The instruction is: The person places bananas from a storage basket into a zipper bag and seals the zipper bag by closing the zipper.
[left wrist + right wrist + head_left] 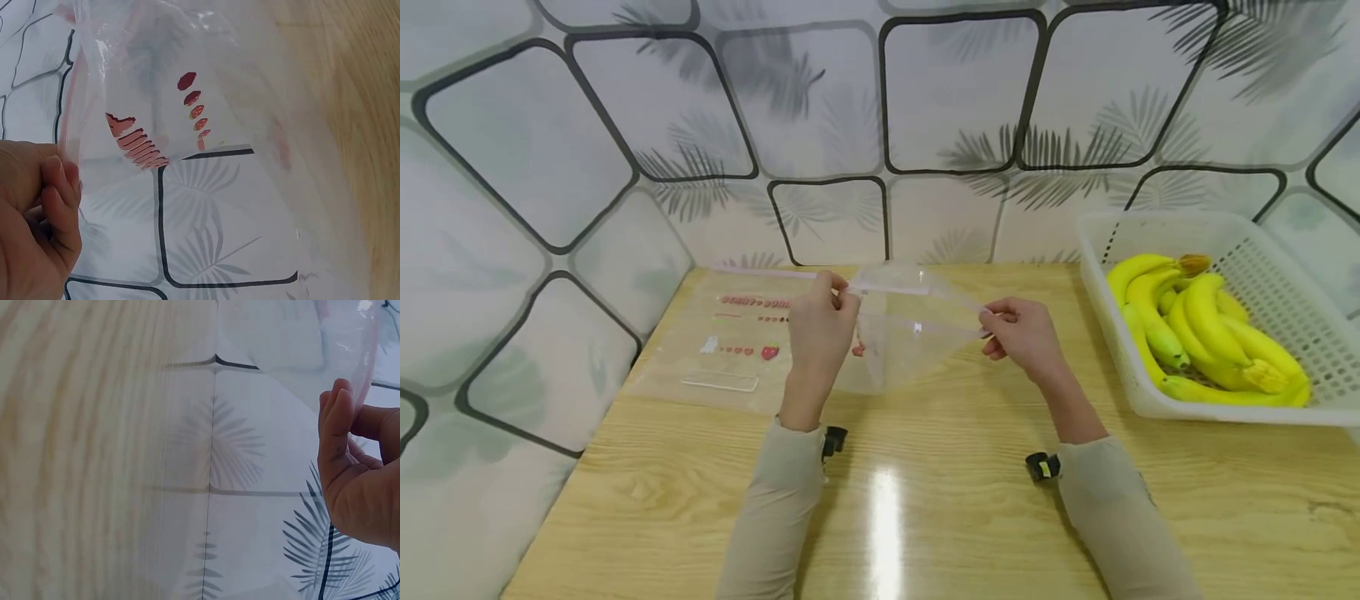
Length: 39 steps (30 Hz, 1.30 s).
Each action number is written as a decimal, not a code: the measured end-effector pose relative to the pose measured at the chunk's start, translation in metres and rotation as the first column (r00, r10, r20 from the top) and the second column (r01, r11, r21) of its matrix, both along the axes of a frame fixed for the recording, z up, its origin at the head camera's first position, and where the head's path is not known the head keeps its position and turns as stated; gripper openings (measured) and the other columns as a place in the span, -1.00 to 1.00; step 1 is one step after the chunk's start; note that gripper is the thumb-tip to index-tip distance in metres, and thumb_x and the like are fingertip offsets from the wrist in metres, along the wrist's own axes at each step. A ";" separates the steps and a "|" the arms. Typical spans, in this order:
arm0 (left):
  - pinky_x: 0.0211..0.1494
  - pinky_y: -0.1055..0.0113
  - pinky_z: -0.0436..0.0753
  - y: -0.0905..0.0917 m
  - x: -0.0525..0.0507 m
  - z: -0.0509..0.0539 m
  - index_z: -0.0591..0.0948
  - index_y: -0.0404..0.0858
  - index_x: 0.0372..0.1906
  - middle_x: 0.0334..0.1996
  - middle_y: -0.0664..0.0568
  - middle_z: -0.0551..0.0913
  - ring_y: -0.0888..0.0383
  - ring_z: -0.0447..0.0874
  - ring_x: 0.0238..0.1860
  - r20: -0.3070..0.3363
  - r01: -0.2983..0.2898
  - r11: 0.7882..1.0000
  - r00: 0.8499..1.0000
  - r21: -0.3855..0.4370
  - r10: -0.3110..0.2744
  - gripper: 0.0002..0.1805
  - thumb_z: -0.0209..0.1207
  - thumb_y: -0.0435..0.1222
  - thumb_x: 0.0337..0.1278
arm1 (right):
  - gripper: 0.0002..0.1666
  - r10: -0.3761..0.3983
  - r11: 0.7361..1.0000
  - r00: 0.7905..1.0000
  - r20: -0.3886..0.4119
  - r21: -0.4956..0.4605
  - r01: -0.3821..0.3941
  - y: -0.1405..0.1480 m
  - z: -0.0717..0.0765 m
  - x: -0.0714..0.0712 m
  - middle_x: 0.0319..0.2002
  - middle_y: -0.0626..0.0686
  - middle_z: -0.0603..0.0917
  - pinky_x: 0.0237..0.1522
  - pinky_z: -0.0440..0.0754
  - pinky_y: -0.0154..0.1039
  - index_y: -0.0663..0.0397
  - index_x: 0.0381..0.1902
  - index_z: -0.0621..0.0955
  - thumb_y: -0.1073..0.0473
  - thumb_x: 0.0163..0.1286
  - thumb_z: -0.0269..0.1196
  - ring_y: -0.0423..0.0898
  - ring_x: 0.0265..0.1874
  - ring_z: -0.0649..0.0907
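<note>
A clear plastic zip bag (910,354) with a pinkish top edge is stretched between my two hands above the table. The left hand (816,337) pinches one end of that edge between thumb and fingers. At the other end, the right hand (1022,337) pinches a corner. Red print shows through the film of the bag (150,69) in the left wrist view. Only a corner of the bag (300,356) appears in the right wrist view. Beneath and left of my left hand, another clear bag (700,379) with red lettering and strawberry prints lies flat.
A white perforated plastic basket (1108,333) stands at the right, with several yellow bananas (1213,321) inside. The wooden table (955,517) meets a patterned wall covering (958,92) at the back and left.
</note>
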State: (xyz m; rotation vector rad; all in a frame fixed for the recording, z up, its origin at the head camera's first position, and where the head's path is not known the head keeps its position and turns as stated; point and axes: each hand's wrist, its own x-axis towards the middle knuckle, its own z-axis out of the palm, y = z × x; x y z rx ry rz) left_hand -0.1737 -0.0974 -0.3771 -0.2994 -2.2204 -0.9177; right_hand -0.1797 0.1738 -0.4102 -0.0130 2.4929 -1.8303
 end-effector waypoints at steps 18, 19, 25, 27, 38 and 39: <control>-0.79 0.41 0.51 0.030 0.005 0.002 0.63 -0.44 -0.13 -0.64 -0.12 0.67 0.15 0.59 -0.77 0.091 0.322 0.901 0.928 0.291 -0.361 -0.84 0.10 -0.43 0.35 | -0.56 0.028 0.999 0.997 -0.074 -0.021 -0.030 0.015 0.013 0.008 -0.20 0.35 0.68 -0.43 0.76 -0.24 0.43 0.10 0.56 0.13 0.48 0.21 -0.14 -0.57 0.71; -0.79 0.40 0.52 0.031 0.004 0.001 0.63 -0.44 -0.13 -0.64 -0.13 0.67 0.16 0.60 -0.76 0.104 0.323 0.892 0.923 0.315 -0.371 -0.84 0.10 -0.43 0.35 | -0.56 0.035 0.999 0.997 -0.073 -0.006 -0.036 0.015 0.015 0.008 -0.17 0.37 0.67 -0.42 0.76 -0.25 0.41 0.12 0.56 0.14 0.47 0.21 -0.14 -0.56 0.71; -0.70 0.39 0.61 0.034 0.002 -0.005 0.62 -0.46 -0.10 -0.61 -0.24 0.68 0.23 0.61 -0.74 0.151 0.311 0.824 0.893 0.474 -0.424 -0.84 0.13 -0.42 0.35 | -0.54 0.080 0.994 0.994 -0.075 0.084 -0.073 0.021 0.023 0.017 -0.06 0.40 0.65 -0.37 0.76 -0.23 0.39 0.22 0.50 0.21 0.47 0.17 0.02 -0.41 0.76; -0.63 0.38 0.66 0.033 0.002 -0.005 0.62 -0.46 -0.09 -0.59 -0.26 0.68 0.24 0.62 -0.72 0.153 0.307 0.798 0.885 0.519 -0.440 -0.83 0.14 -0.42 0.35 | -0.51 0.088 0.988 0.992 -0.094 0.137 -0.074 0.024 0.029 0.020 -0.03 0.39 0.63 -0.34 0.76 -0.24 0.38 0.25 0.47 0.19 0.48 0.15 0.09 -0.34 0.76; -0.57 0.30 0.71 0.035 0.001 -0.001 0.60 -0.43 -0.05 -0.56 -0.27 0.68 0.23 0.67 -0.68 0.195 0.266 0.739 0.859 0.619 -0.473 -0.82 0.15 -0.41 0.35 | -0.47 -0.089 0.858 0.972 -0.215 0.479 0.185 0.077 0.062 0.048 0.11 0.33 0.58 -0.07 0.59 0.09 0.28 0.28 0.47 0.00 0.55 0.04 0.27 0.06 0.58; -0.57 0.30 0.71 0.034 0.001 -0.001 0.60 -0.44 -0.05 -0.56 -0.27 0.68 0.23 0.67 -0.68 0.197 0.262 0.739 0.861 0.620 -0.470 -0.82 0.15 -0.41 0.35 | -0.46 -0.107 0.844 0.971 -0.214 0.496 0.203 0.084 0.063 0.049 0.13 0.36 0.56 -0.02 0.56 0.16 0.30 0.29 0.46 0.02 0.55 0.03 0.30 0.09 0.55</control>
